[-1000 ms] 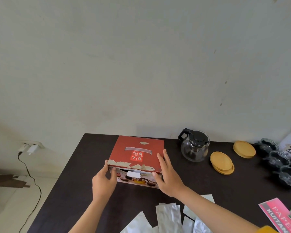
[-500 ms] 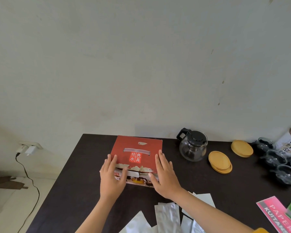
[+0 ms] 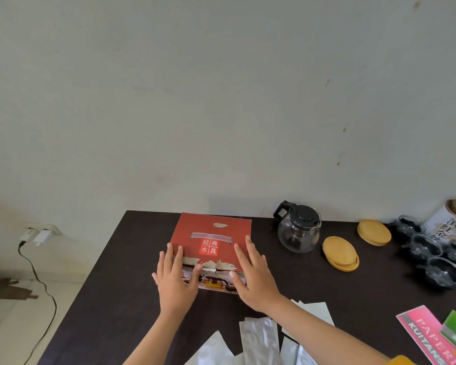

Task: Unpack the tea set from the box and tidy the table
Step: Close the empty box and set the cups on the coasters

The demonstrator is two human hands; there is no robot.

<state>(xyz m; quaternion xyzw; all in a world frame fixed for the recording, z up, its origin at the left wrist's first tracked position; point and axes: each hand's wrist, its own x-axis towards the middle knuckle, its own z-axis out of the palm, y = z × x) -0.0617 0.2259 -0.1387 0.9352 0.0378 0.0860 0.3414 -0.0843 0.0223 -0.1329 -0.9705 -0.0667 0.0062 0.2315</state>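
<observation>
The dark desk (image 3: 111,285) is carrying everything, w/ the red box (image 3: 212,239) sitting left of centre toward the far edge, lid down and its near top edge torn. Judging by the layout, the unpacking looks done and the step in hand is closing up the emptied box as part of tidying: the glass teapot (image 3: 299,229) is standing just right of the box near the wall, two wooden coasters (image 3: 340,252) are lying right of it w/ another wooden disc (image 3: 373,231) further right, and the glass cups (image 3: 429,248) are clustered at the far right beside a tin (image 3: 450,219). Silver foil pouches (image 3: 258,341) are lying loose at the near edge, w/ pink and green leaflets (image 3: 432,335) at near right. Both hands are working the box's near side: the left hand (image 3: 175,279) is lying flat, fingers straight, over the near-left corner of the lid and front face; the right hand (image 3: 253,277) is pressing likewise on the near-right corner, neither grip closing round anything. Next move prob. calls for pressing the lid fully down, then taking the box by both sides and shifting it off the work area, w/o knocking the teapot close by; after that the pouches need gathering.
</observation>
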